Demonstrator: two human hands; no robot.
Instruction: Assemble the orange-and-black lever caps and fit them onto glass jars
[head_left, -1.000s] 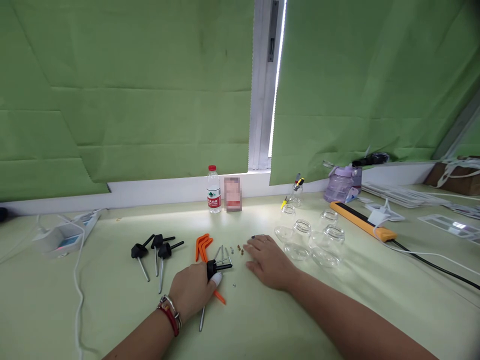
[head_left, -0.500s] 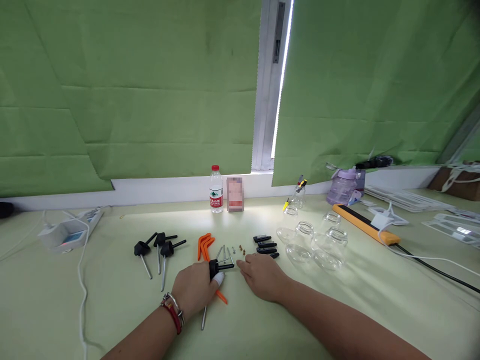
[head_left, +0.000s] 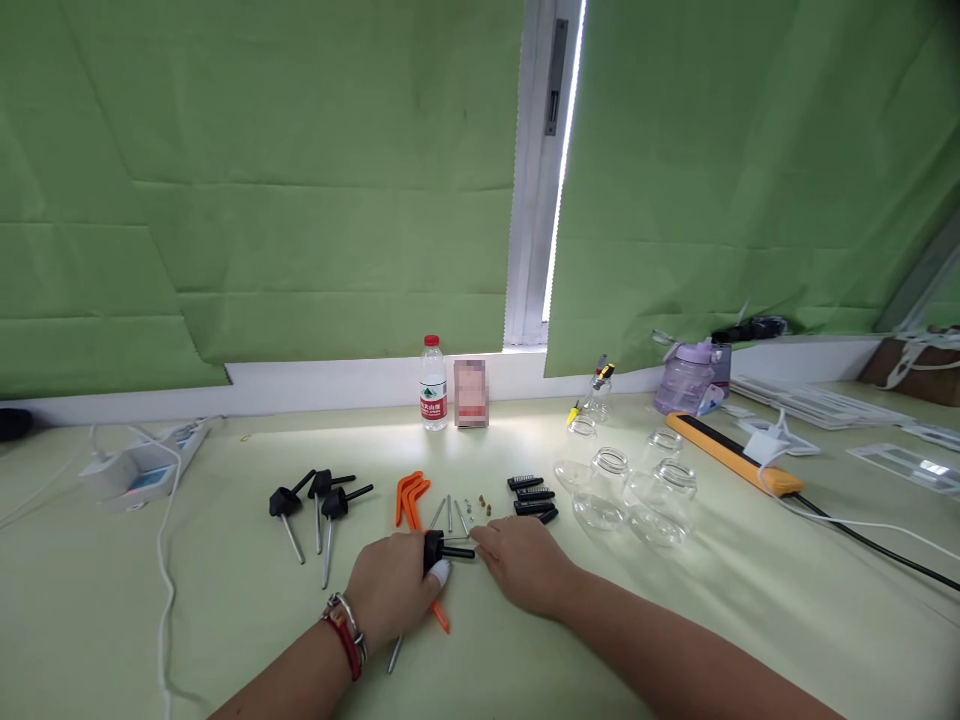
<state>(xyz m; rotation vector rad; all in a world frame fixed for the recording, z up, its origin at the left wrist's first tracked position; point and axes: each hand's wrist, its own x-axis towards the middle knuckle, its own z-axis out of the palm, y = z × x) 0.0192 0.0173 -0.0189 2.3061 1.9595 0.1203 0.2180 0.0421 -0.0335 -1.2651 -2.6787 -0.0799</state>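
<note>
My left hand (head_left: 394, 585) is closed round a black plastic head (head_left: 433, 550) with a short black side arm and a metal rod (head_left: 395, 655) that emerges below the hand. An orange bent lever (head_left: 439, 615) also passes through this grip. From the black head a thin metal pin (head_left: 455, 540) sticks out to the right. The fingertips of my right hand (head_left: 525, 560) are pinched at the pin's far end. Just beyond both hands lie loose metal pins (head_left: 449, 513), small brown pieces (head_left: 484, 505) and more orange levers (head_left: 411, 490).
Several black heads with rods (head_left: 335, 502) lie left. Black pieces with springs (head_left: 533, 494) lie past my right hand, beside clear jars (head_left: 600, 500). A water bottle (head_left: 433, 385) stands at the back; an orange power strip (head_left: 731, 455) and cables lie right.
My left hand has tilted the black head and rod, the rod's lower end swinging left. My right fingertips have come to the thin pin's end. The view has shifted slightly.
</note>
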